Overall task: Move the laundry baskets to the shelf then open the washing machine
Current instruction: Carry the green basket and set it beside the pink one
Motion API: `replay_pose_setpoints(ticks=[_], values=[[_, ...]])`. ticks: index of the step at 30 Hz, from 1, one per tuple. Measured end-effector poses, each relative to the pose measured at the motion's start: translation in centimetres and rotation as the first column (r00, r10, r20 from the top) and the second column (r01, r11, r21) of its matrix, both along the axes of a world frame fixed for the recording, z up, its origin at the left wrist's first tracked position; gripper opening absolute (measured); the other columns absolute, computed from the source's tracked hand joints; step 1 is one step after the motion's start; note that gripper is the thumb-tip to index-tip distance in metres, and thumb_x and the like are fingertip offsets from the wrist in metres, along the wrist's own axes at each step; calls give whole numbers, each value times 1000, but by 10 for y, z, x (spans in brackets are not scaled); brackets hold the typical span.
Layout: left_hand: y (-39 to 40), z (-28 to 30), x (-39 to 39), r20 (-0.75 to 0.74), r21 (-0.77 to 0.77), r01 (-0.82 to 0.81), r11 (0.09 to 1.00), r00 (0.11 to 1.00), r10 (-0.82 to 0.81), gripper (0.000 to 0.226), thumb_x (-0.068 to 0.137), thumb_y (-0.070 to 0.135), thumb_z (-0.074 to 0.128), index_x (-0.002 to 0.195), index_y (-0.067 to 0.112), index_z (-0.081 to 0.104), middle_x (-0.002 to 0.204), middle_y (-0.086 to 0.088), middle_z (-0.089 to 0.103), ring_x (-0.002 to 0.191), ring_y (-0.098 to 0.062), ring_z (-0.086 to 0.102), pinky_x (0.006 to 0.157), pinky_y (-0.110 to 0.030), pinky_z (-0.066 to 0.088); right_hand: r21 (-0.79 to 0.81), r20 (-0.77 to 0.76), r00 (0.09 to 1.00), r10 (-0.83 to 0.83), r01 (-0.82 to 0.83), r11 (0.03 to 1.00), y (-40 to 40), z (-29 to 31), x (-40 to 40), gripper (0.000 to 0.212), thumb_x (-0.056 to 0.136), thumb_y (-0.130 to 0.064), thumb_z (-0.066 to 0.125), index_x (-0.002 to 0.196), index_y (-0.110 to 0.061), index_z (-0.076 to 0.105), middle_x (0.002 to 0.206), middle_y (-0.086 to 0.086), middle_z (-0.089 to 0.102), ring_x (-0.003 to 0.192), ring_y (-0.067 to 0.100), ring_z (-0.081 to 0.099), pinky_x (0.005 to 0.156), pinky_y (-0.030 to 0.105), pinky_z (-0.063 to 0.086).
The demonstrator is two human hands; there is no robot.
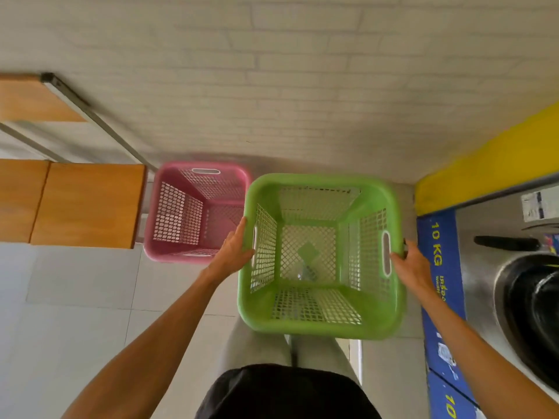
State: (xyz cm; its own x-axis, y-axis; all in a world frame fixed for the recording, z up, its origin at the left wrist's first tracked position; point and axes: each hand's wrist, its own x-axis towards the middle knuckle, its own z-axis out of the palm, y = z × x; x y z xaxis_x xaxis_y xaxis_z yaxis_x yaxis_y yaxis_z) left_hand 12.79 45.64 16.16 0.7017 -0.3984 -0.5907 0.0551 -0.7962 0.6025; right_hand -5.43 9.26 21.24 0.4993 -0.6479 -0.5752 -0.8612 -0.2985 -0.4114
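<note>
A green laundry basket (320,322) is in front of me, empty, seen from above. My left hand (234,247) grips its left handle slot and my right hand (408,263) grips its right handle slot. A pink laundry basket (169,252) stands on the floor to the left of it, beside the wooden shelf (87,204). The washing machine (526,300) is at the right edge, its round dark door shut and a black handle above it.
The shelf has a second wooden board (30,98) higher up on a metal frame. A white brick wall (302,86) is straight ahead. A blue "10 KG" panel (440,267) and a yellow band (484,158) border the machine. White floor tiles (75,313) lie at lower left.
</note>
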Motion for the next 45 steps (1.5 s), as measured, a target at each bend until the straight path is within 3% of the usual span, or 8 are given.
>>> replay_pose_setpoints(ticks=[5,7,10,14,22,37,41,45], values=[[-24,-53,28,-56,15,-21,1000,998,22,96,86,1,65,158,19,4,146,-17,47,110,-24,61,88,-35,55,9,-79,994,-79,80,997,-21,-67,37,29,89,-15,59,114,-3,64,100,21,69,74,26,54,62,31,40],[-30,-84,40,-80,2,-68,998,994,68,93,87,4,66,158,21,7,148,-17,45,120,-30,59,91,-41,56,25,-107,990,-97,100,995,-30,-98,50,29,88,-17,62,114,-5,66,103,22,70,78,27,56,67,32,41],[-43,-135,56,-107,-4,-151,989,983,149,89,89,8,66,157,24,13,149,-18,45,129,-35,53,97,-51,53,33,-133,987,-88,94,995,-46,-143,70,28,89,-17,61,115,-8,67,100,18,69,77,25,54,58,29,37],[-60,-197,69,-112,34,-175,984,978,177,86,90,7,65,158,20,14,147,-17,46,125,-34,56,79,-27,54,47,-184,982,-46,56,997,-66,-203,88,26,90,-14,58,113,-6,66,92,15,66,65,21,54,50,24,35],[-81,-270,90,-77,2,-168,986,983,168,83,89,10,64,155,27,17,137,-16,57,113,-30,65,81,-49,60,55,-231,972,33,-21,998,-95,-277,103,25,91,-15,54,113,-8,66,98,12,70,70,20,60,50,22,36],[-90,-276,110,-115,-69,-72,995,991,64,77,88,17,65,152,25,23,132,-7,59,116,-21,63,90,-48,58,20,-232,970,69,-66,998,-113,-305,118,27,91,-10,52,117,-7,57,103,17,67,79,30,62,54,27,41],[-76,-259,110,-66,-37,-48,998,997,45,73,84,26,65,149,28,30,129,-4,56,110,-22,63,89,-47,58,-177,-117,990,75,-95,980,-93,-291,118,27,88,-11,61,113,-4,51,104,21,60,69,26,56,47,21,37],[-44,-220,110,-12,3,-75,997,997,75,79,87,13,62,155,20,22,143,-15,46,115,-29,60,89,-44,57,-221,-10,978,209,-206,953,-47,-262,135,45,91,-18,62,130,2,48,122,27,58,104,40,61,82,33,49]])
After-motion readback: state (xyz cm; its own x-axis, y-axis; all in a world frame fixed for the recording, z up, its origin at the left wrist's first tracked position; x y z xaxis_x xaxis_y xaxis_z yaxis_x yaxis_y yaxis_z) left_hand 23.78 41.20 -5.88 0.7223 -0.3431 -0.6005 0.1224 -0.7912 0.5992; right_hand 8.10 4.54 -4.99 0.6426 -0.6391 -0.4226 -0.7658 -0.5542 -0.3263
